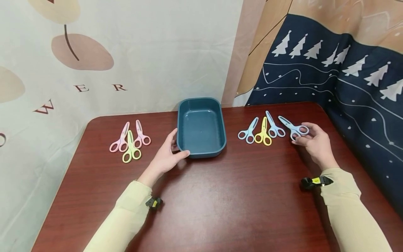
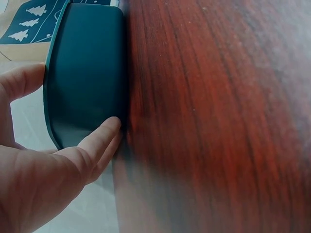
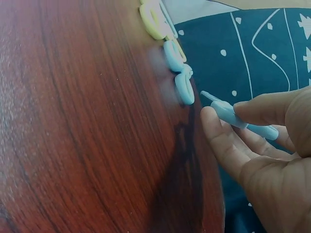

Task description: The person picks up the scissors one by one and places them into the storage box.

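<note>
Right hand: the right hand (image 1: 316,145) has its thumb and fingers clamped on the handle end of the held blue scissors (image 1: 292,127).
Held blue scissors: located in the right fingers, above the worktop (image 1: 236,196); blades point away from the fingers, toward the far left.
Left hand: the left hand (image 1: 167,154) spans the near left corner of the teal container (image 1: 201,133), thumb at the rim, other fingers against the outer wall, spread apart from the thumb.
Teal container: stands upright on the worktop, just right of the left fingers and well left of the right fingers; its inner floor is bare.
Nearest to right fingers: the second blue scissors (image 1: 274,127), just left of the held pair, resting on the worktop.
Farther left of right fingers: the yellow scissors (image 1: 263,132), then the third blue scissors (image 1: 249,132), all with handles toward the person.
Left of left fingers: the lilac-pink scissors (image 1: 125,130), the pink scissors (image 1: 140,134) and the yellow-green scissors (image 1: 129,140), close together; whether they touch cannot be told.
Behind right fingers: a navy cloth (image 1: 299,77) printed with white trees.
Below both hands: pale sleeves (image 1: 130,199), each with a dark device (image 1: 154,203) near the wrist.
</note>
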The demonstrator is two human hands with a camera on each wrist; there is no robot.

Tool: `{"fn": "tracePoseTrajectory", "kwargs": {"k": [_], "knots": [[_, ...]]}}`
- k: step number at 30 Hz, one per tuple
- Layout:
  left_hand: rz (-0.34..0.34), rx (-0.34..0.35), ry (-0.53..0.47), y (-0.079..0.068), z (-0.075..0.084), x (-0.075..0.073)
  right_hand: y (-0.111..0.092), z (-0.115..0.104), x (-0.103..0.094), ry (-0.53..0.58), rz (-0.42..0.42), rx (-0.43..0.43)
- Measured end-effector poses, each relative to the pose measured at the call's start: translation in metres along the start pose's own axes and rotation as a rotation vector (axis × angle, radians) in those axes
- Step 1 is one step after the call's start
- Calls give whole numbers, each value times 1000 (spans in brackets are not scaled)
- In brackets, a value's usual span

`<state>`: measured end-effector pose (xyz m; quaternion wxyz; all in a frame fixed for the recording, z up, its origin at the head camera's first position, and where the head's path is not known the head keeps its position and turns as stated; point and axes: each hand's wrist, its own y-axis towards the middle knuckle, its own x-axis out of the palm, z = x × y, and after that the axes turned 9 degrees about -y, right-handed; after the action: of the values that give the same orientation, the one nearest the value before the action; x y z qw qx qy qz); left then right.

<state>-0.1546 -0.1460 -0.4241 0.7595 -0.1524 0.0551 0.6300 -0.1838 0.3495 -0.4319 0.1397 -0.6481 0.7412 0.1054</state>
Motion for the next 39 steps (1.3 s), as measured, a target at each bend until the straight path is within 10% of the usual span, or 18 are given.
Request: {"fn": "tracePoseTrajectory", "kwargs": {"k": [39], "knots": [[10, 44, -1, -4, -3, 1, -9, -34, 35, 258, -115, -60]]}}
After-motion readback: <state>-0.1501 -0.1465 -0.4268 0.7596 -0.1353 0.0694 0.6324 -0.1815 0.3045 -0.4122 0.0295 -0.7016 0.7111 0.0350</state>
